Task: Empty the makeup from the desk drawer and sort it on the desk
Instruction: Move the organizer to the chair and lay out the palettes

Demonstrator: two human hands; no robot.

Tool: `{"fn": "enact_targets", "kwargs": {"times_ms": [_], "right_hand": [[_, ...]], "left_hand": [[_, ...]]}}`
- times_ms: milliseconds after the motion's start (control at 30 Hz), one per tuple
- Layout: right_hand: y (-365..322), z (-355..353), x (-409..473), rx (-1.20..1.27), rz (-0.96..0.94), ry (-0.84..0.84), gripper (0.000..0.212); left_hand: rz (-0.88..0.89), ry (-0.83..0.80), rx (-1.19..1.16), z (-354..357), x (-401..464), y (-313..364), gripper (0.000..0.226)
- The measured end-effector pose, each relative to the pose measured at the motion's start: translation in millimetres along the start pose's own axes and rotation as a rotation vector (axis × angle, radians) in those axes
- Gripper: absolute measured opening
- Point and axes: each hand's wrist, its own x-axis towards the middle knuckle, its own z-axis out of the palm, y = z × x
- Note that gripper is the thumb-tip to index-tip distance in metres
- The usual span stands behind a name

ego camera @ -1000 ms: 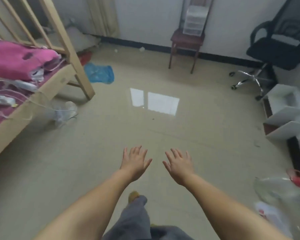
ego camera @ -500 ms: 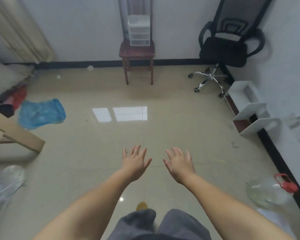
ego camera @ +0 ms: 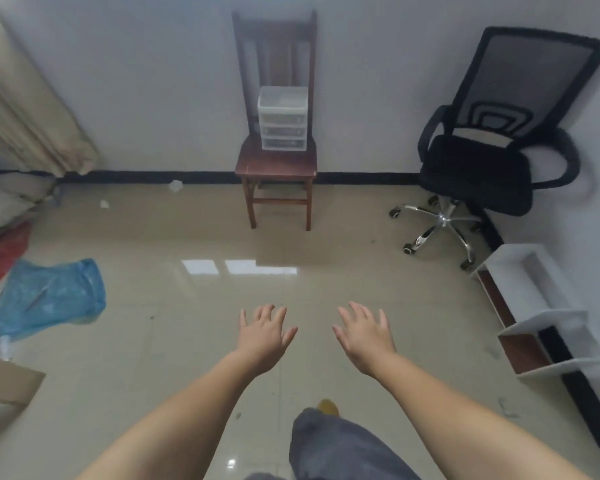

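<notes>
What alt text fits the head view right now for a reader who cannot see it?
Two empty, open hands, left hand and right hand, reach over a glossy beige tile floor toward a dark wooden chair carrying a small clear plastic drawer unit; a black mesh office chair stands right.

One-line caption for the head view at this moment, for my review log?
Both bare hands, left hand and right hand, held open and empty over the beige tiled floor, facing a clear plastic drawer unit on a brown wooden chair.

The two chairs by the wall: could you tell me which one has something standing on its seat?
The wooden chair: a clear drawer unit stands on it. The black office chair carries nothing.
</notes>
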Motion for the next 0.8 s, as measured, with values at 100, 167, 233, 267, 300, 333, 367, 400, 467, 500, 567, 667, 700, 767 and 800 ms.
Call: {"fn": "enact_targets", "kwargs": {"times_ms": [100, 167, 233, 267, 300, 333, 367, 400, 467, 500, 567, 667, 700, 767, 800], "right_hand": [[19.8, -39.6, 70.6, -0.034, -0.006, -0.008, 0.052], [26.4, -61.9, 114.2, -0.031, 0.006, 0.003, 0.051], [25.9, -81.8, 159.8, -0.029, -0.006, -0.009, 0.051], [24.1, -89.5, 182.9, -0.026, -0.015, -0.011, 0.051], [21.3, -96.4, 205.9, -0.024, -0.023, -0.01, 0.051], [18.4, -102.2, 226.4, -0.024, -0.031, -0.012, 0.051], [15.2, -107.3, 250.0, -0.017, -0.038, -0.013, 0.051], [11.8, -112.4, 276.0, -0.009, -0.04, -0.01, 0.051], [3.7, -127.0, 328.0, -0.01, -0.033, 0.003, 0.051], [-0.5, -135.5, 354.1, -0.009, -0.025, -0.001, 0.051], [-10.1, -155.1, 402.7, -0.003, -0.003, -0.011, 0.05], [-25.9, -185.1, 468.4, 0.03, 0.026, 0.004, 0.047], [-30.5, -194.4, 486.2, 0.039, 0.028, -0.003, 0.047], [-35.8, -206.0, 520.1, 0.043, 0.03, -0.008, 0.046], [-36.5, -211.2, 539.5, 0.043, 0.037, -0.012, 0.045]], "left_hand": [[-0.016, 0.008, -0.04, -34.4, 61.8, 4.4, 0.056], [-0.018, 0.035, -0.071, -56.0, 100.3, 2.1, 0.055], [-0.028, 0.049, -0.091, -78.0, 141.4, -6.2, 0.054], [-0.039, 0.055, -0.097, -88.2, 162.5, -12.1, 0.054], [-0.047, 0.062, -0.099, -98.0, 183.9, -18.5, 0.055], [-0.049, 0.065, -0.093, -106.5, 202.6, -24.7, 0.055], [-0.045, 0.065, -0.086, -114.9, 224.7, -32.1, 0.056], [-0.041, 0.068, -0.085, -123.3, 248.9, -40.3, 0.056], [-0.037, 0.074, -0.074, -144.4, 299.0, -57.7, 0.056], [-0.034, 0.068, -0.066, -156.4, 324.5, -67.9, 0.055], [-0.023, 0.067, -0.049, -181.8, 371.4, -87.3, 0.055], [-0.012, 0.062, -0.011, -220.7, 433.7, -114.9, 0.054], [-0.016, 0.046, -0.011, -231.8, 451.7, -122.3, 0.054], [-0.019, 0.037, -0.022, -249.6, 485.4, -135.0, 0.055], [-0.01, 0.033, -0.021, -258.7, 503.8, -140.4, 0.055]]}}
